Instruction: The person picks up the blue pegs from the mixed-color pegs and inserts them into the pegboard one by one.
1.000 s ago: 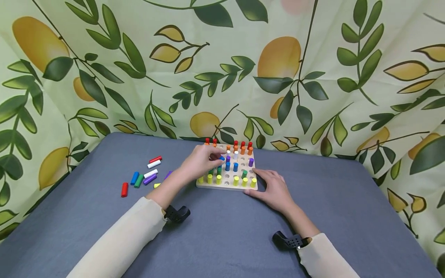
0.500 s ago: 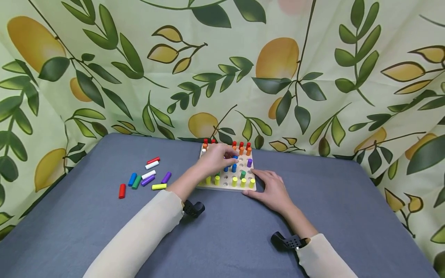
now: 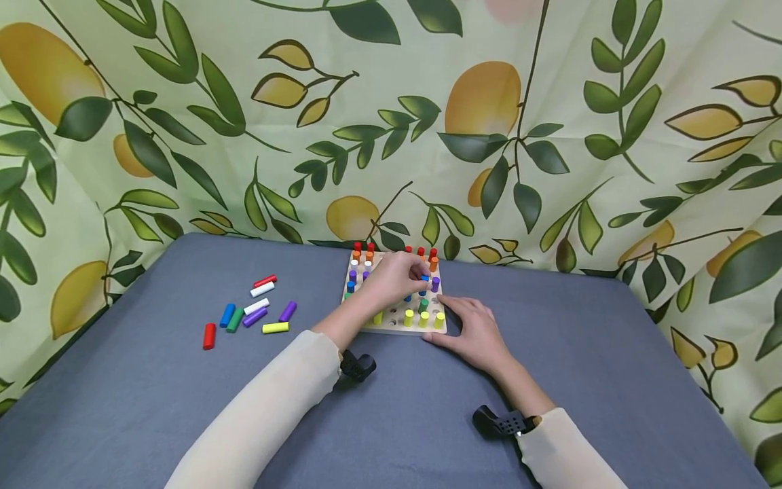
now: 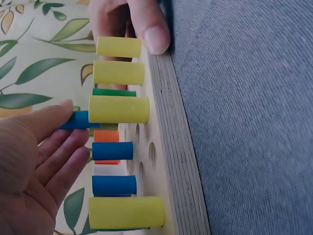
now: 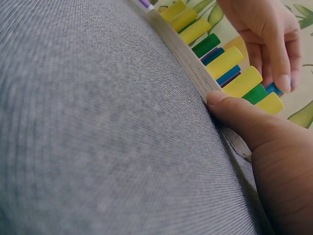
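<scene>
In the head view, my left hand (image 3: 392,280) is above the right half of a wooden pegboard (image 3: 400,331), pinching a blue peg (image 4: 80,120) between thumb and fingers. That peg is held off the board, beside a standing yellow peg (image 4: 119,109) in the left wrist view. My right hand (image 3: 475,334) holds the board's near right corner, its thumb (image 5: 217,98) against the front edge and its fingers along the right side. Coloured pegs stand in rows, among them a green peg (image 3: 423,305) and a purple peg (image 3: 435,284). My left hand hides part of the board.
Loose pegs lie on the grey-blue cloth left of the board, including a red peg (image 3: 209,336), a yellow peg (image 3: 275,327) and a white peg (image 3: 262,289). A fruit-and-leaf patterned curtain (image 3: 391,156) hangs behind the table.
My left hand has carried the blue peg rightward across the board, from its middle toward the right-hand columns. My right hand stays at the corner.
</scene>
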### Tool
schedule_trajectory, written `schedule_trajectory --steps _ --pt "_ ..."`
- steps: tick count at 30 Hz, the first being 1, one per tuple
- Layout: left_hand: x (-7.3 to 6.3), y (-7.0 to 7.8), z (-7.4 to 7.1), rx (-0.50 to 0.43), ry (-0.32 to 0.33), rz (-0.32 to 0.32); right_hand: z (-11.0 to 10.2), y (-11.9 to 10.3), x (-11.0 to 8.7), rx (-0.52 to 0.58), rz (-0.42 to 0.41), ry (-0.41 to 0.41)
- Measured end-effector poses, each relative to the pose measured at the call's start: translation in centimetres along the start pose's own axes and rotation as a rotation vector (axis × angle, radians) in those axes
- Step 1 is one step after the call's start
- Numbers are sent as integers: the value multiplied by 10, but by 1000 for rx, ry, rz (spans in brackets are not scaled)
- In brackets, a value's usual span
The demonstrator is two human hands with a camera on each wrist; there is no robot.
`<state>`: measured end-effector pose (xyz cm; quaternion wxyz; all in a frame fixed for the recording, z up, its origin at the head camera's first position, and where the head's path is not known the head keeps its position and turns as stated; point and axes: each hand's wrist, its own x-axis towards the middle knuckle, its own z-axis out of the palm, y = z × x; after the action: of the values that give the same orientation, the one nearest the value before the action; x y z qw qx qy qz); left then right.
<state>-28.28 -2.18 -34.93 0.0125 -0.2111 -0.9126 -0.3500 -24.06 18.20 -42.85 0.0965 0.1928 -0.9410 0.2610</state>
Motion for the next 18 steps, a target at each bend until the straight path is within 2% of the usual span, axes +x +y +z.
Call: schedule_trajectory --steps 4,11,18 --pt "3 0 2 7 -3 -6 0 0 0 4 -2 2" --pt "7 -7 8 24 -62 21 2 2 0 3 -5 2" --pt "8 -11 11 8 -67 11 0 1 0 8 -5 4"
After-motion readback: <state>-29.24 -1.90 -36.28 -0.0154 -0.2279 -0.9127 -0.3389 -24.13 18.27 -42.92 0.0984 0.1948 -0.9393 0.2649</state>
